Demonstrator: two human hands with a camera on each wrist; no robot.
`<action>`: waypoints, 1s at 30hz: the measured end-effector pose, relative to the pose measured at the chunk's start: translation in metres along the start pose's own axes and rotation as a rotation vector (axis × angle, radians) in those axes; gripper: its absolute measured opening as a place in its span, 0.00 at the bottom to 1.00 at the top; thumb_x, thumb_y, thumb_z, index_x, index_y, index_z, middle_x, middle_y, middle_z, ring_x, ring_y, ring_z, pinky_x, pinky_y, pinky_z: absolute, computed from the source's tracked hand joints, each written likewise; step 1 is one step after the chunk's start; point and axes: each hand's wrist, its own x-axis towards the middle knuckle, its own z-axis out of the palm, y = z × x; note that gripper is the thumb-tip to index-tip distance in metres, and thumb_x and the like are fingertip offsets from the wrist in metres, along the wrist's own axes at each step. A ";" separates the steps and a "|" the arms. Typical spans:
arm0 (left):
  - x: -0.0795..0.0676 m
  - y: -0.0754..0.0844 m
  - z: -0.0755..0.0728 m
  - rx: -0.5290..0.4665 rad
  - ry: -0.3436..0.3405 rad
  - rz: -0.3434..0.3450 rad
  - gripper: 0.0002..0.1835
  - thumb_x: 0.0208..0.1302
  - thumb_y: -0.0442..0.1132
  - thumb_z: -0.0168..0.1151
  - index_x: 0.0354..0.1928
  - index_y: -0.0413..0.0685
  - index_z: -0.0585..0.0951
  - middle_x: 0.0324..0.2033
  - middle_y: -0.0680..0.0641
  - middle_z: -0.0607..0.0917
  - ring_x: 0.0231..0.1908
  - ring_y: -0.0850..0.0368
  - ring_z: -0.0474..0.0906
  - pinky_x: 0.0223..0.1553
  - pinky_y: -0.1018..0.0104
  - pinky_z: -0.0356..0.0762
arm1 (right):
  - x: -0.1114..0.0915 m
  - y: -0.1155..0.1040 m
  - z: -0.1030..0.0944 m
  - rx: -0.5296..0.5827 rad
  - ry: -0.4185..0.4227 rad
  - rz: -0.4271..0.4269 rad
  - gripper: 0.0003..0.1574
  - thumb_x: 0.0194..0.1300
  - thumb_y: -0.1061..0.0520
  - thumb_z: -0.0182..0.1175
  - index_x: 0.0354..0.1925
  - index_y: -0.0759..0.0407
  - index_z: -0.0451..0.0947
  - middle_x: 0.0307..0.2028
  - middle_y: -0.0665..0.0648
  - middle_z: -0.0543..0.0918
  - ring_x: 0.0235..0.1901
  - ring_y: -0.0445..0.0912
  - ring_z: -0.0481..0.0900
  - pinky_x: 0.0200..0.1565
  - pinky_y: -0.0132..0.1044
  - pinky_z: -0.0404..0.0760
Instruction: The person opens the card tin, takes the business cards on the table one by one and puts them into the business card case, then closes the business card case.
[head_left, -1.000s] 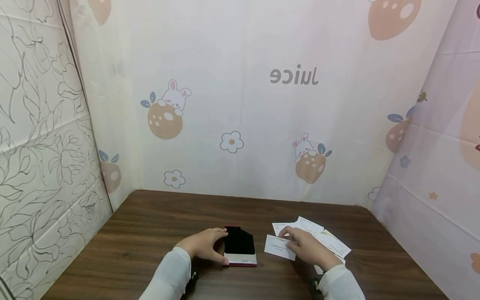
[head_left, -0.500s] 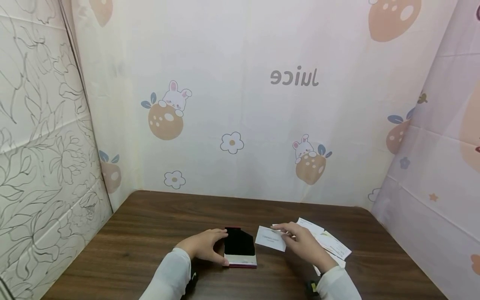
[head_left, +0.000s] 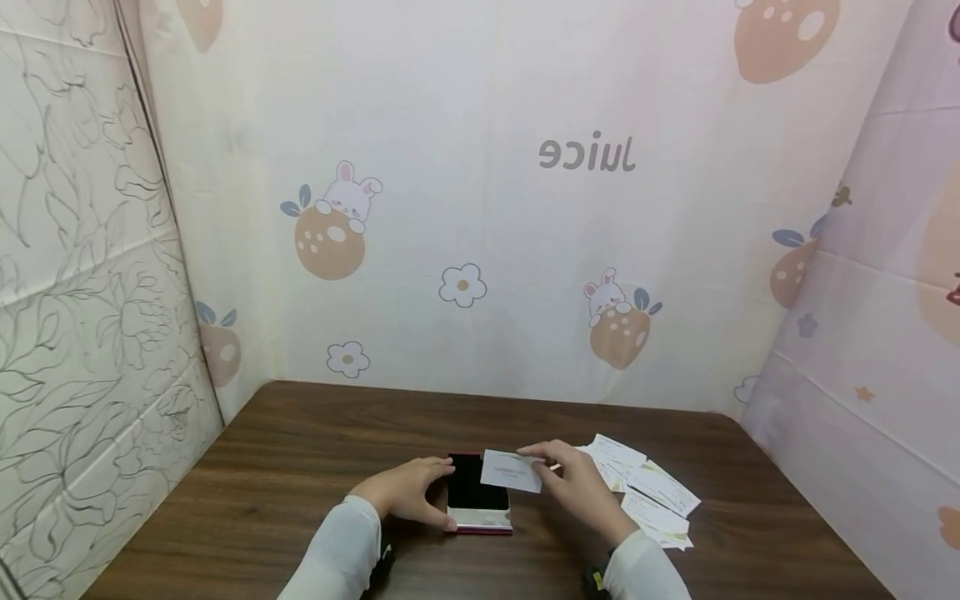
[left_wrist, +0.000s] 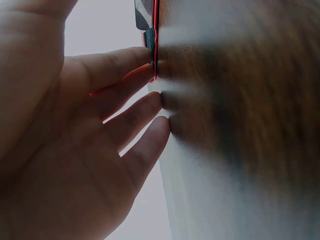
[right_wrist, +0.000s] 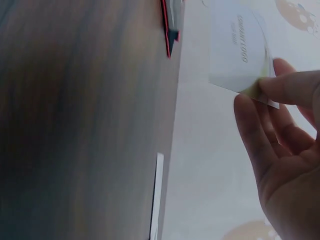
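Note:
An opened card case [head_left: 468, 483], black inside with a silvery front band and red edges, lies on the brown wooden table. My left hand [head_left: 408, 492] holds it at its left side, thumb at the near corner and fingers at the far one. In the left wrist view, fingertips [left_wrist: 145, 54] touch the red-edged case. A white business card [head_left: 504, 469] is pinched at its right end by my right hand [head_left: 577, 483]. The card hangs above the case's right part and hides some of it. The right wrist view shows the card's printed lettering, with thumb and fingers on its corner.
Several loose white business cards [head_left: 660, 487] lie spread and overlapping on the table [head_left: 337, 425], right of my right hand. Behind the table hangs a pale printed curtain [head_left: 487, 208], with more fabric on both sides.
My right hand has carried the business card leftward, from beside the spread cards to above the card case, uncovering more of those cards. The left hand and the case have stayed put.

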 end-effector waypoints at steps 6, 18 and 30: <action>0.000 0.000 0.000 0.012 0.001 -0.001 0.49 0.45 0.66 0.66 0.66 0.47 0.66 0.67 0.45 0.64 0.65 0.49 0.57 0.62 0.47 0.63 | 0.005 -0.008 0.011 0.018 -0.007 0.050 0.21 0.59 0.65 0.61 0.43 0.38 0.82 0.37 0.39 0.81 0.32 0.35 0.75 0.33 0.33 0.81; 0.000 0.002 -0.001 0.018 0.008 -0.021 0.49 0.44 0.67 0.66 0.66 0.47 0.66 0.66 0.45 0.65 0.64 0.49 0.58 0.61 0.47 0.64 | 0.014 -0.021 0.026 0.073 -0.100 -0.007 0.20 0.62 0.65 0.57 0.46 0.42 0.82 0.40 0.43 0.82 0.38 0.35 0.77 0.38 0.38 0.82; 0.001 0.002 -0.001 0.013 0.005 -0.034 0.52 0.45 0.67 0.66 0.67 0.44 0.63 0.67 0.46 0.64 0.65 0.49 0.57 0.62 0.47 0.63 | 0.014 -0.019 0.032 0.054 -0.198 -0.022 0.20 0.62 0.66 0.57 0.46 0.44 0.82 0.43 0.45 0.82 0.36 0.37 0.76 0.37 0.37 0.81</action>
